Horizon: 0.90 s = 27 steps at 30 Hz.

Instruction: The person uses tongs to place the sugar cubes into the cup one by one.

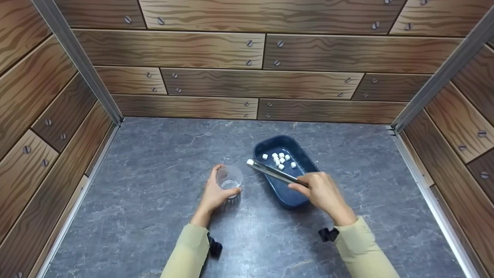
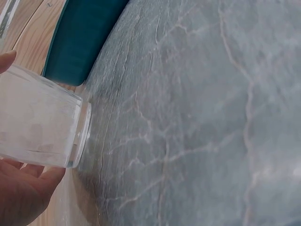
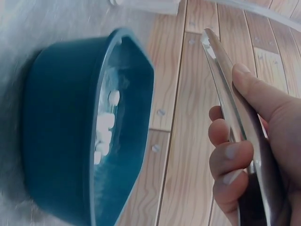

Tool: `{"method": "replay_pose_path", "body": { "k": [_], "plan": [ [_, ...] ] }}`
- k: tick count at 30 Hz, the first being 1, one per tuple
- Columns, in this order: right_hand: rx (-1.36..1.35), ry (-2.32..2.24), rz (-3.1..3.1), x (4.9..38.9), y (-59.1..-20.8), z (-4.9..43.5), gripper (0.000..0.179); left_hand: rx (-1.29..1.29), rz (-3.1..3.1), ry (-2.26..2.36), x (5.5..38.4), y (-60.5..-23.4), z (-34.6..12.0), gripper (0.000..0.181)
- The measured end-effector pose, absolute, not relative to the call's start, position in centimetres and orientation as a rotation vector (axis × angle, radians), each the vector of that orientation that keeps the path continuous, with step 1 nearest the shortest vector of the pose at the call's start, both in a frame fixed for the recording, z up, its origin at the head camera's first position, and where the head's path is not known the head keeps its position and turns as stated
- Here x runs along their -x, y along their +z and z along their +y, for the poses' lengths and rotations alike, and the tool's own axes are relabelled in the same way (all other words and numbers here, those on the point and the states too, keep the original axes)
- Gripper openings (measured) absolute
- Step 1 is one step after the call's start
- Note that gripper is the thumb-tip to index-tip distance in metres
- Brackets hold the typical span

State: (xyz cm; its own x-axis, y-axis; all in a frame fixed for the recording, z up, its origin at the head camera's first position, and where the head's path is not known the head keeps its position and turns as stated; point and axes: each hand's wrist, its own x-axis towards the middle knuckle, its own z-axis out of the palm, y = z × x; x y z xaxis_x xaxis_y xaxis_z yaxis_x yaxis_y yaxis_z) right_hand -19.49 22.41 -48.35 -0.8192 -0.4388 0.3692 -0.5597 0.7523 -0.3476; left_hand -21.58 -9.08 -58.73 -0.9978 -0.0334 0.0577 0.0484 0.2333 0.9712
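Note:
My left hand (image 1: 214,193) grips a clear cup (image 1: 236,174) between thumb and fingers. In the left wrist view the cup (image 2: 37,120) stands with its base at or very near the grey surface. My right hand (image 1: 322,193) holds metal tongs (image 1: 278,175), fingers wrapped round them. At the tongs' tips a small white cube (image 1: 250,162) is pinched, just outside the left rim of a dark blue tray (image 1: 285,201) and to the right of the cup. Several white cubes (image 1: 281,155) lie in the tray's far half.
A grey marbled surface (image 1: 162,154) lies under everything. Wood-patterned walls (image 1: 216,50) stand at the back and both sides, with metal rails (image 1: 83,63) at the corners. Black wrist mounts (image 1: 215,247) sit by the yellow-green sleeves (image 1: 187,251).

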Motion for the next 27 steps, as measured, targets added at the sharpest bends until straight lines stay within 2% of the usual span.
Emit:
{"method": "replay_pose_path", "body": {
  "k": [4, 10, 21, 27],
  "plan": [
    [-0.847, 0.645, -2.690, 19.4, -48.4, 21.3, 0.035, 0.043, -2.402, -1.888, 21.6, -58.8, -9.1, 0.094],
    [-0.890, 0.648, -2.727, 19.3, -48.7, 20.5, 0.040, 0.096, -2.366, -1.896, 21.7, -58.9, -9.1, 0.095],
    [-0.707, 0.638, -2.760, 19.3, -48.8, 21.9, 0.040, 0.053, -2.405, -1.847, 21.7, -59.0, -9.1, 0.096],
    [-0.588, 0.625, -2.824, 19.1, -49.1, 23.2, 0.035, 0.045, -2.414, -1.855, 21.7, -58.9, -9.1, 0.097]
  ]
}}
